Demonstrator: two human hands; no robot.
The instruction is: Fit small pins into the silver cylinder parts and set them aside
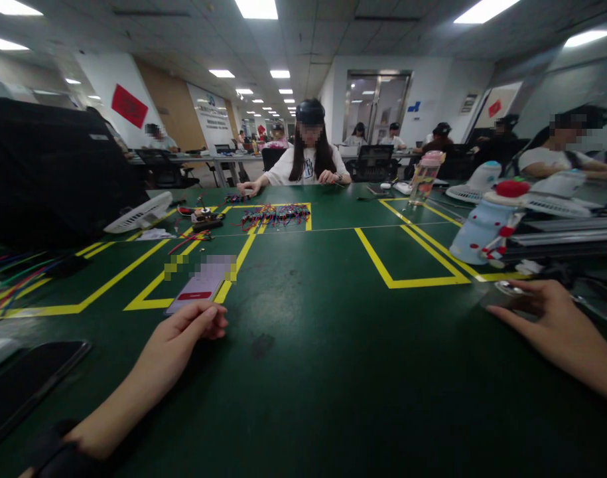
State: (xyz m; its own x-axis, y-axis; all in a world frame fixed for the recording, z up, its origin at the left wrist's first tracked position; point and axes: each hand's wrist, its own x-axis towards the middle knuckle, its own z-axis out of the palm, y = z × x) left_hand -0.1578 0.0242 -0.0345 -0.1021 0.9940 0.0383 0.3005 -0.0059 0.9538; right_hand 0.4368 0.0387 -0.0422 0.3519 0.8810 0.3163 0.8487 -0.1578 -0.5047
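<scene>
My left hand (pixel 191 325) rests on the green table with its fingers loosely curled and the thumb against them. Nothing shows in it. Just beyond its knuckles lies a phone (pixel 196 285) with a lit screen, partly covered by a blur; whether the hand touches it I cannot tell. Over on the right, my right hand (pixel 546 311) has thumb and fingers around a small round container with a shiny silver top (pixel 508 289), low at the table. Its lower part looks see-through and is smeared. Behind that stands a light blue bottle with a red top (pixel 487 226).
Yellow tape (pixel 422 283) marks boxes on the green table (pixel 303 385). Tangled wires (pixel 276 216) lie midway, near a person (pixel 310 149) seated opposite. A dark phone (pixel 34 378) is at lower left, a white fan (pixel 138 212) beyond. A pink-lidded bottle (pixel 426 178) stands back right.
</scene>
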